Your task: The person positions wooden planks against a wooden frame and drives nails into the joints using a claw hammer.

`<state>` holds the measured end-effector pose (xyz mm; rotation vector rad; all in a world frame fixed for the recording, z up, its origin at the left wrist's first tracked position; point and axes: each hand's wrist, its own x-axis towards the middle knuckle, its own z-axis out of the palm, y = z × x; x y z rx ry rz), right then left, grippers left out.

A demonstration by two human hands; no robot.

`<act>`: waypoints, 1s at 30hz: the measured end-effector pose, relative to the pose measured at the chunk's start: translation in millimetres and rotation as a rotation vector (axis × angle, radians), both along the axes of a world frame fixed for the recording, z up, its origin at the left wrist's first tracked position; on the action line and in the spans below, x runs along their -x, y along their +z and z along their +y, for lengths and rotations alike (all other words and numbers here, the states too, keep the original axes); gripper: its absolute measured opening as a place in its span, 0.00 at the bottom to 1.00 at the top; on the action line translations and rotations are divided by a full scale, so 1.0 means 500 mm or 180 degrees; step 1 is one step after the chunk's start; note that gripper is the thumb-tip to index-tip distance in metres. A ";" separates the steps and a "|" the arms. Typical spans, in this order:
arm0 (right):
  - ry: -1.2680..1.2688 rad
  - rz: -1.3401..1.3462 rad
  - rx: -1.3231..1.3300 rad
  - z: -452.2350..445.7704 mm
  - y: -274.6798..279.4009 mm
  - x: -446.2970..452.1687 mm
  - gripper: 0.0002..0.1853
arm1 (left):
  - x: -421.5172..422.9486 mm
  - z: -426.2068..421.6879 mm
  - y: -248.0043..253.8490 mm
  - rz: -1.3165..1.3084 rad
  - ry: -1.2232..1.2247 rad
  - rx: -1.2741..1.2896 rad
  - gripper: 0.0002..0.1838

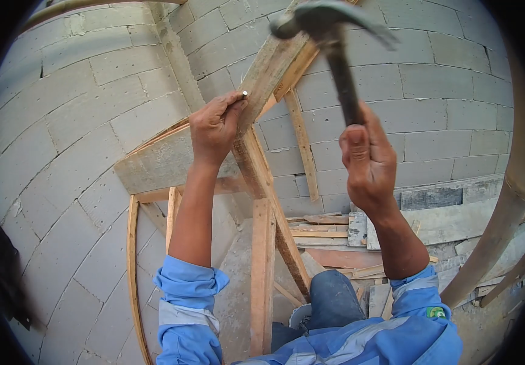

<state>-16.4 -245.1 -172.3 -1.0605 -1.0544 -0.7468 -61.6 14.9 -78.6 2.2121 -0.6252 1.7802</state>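
My left hand (215,129) pinches a nail (245,93) between thumb and fingertips, its bright head showing against a slanting wooden board (268,72). To the right, my right hand (369,161) is wrapped round the handle of a claw hammer (343,73). The hammer is raised in the air, its head near the top of the view, slightly blurred and apart from the nail. Below my left hand, a wide grey plank (159,159) meets the timber frame (262,182). How far the nail is in the board cannot be made out.
Grey block walls (74,146) rise behind the frame. An upright timber (262,274) stands between my forearms. Planks and offcuts (329,234) lie piled on the ground at the right. A thick curved pole (506,213) stands at the far right. My knee (334,295) shows below.
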 end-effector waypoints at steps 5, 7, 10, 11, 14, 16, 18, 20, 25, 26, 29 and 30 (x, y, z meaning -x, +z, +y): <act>-0.0276 -0.0208 0.0578 0.042 -0.005 -0.046 0.24 | -0.003 -0.004 -0.007 0.0094 -0.0261 0.0304 0.13; -0.0414 0.0027 0.1288 0.017 -0.004 -0.036 0.23 | -0.006 -0.006 -0.021 0.0099 -0.0302 0.0472 0.15; -0.0089 -0.0009 0.0343 -0.001 -0.018 -0.021 0.23 | -0.007 -0.001 -0.016 0.0081 -0.0352 0.0488 0.18; 0.0048 -0.0029 0.0038 -0.006 -0.017 -0.016 0.24 | -0.008 0.000 -0.012 0.0075 -0.0342 0.0441 0.18; 0.0647 -0.0119 -0.0735 -0.016 0.003 -0.005 0.25 | -0.011 0.003 -0.011 0.0088 -0.0361 0.0385 0.20; 0.0401 0.0016 -0.0478 0.022 0.001 -0.024 0.24 | -0.009 0.000 -0.012 0.0078 -0.0306 0.0385 0.21; -0.0404 -0.0221 0.1162 0.038 0.005 -0.059 0.24 | -0.005 -0.004 -0.023 0.0090 -0.0428 0.0486 0.23; -0.0199 0.0049 0.0966 0.021 -0.012 -0.048 0.24 | -0.007 -0.003 -0.031 -0.0083 -0.0495 0.0543 0.24; 0.0864 0.0216 -0.0825 -0.039 0.029 0.004 0.25 | -0.023 0.058 -0.058 -0.0270 -0.0751 0.1293 0.23; 0.1003 0.0094 -0.1262 -0.043 0.041 0.013 0.25 | -0.033 0.069 -0.058 -0.0102 -0.0879 0.1553 0.23; -0.0144 -0.0347 -0.0787 0.035 -0.004 -0.057 0.25 | -0.063 0.085 -0.060 0.0287 -0.1191 0.1788 0.26; -0.0851 -0.0414 -0.0440 0.059 -0.023 -0.079 0.24 | -0.069 0.090 -0.065 0.0409 -0.1231 0.1822 0.28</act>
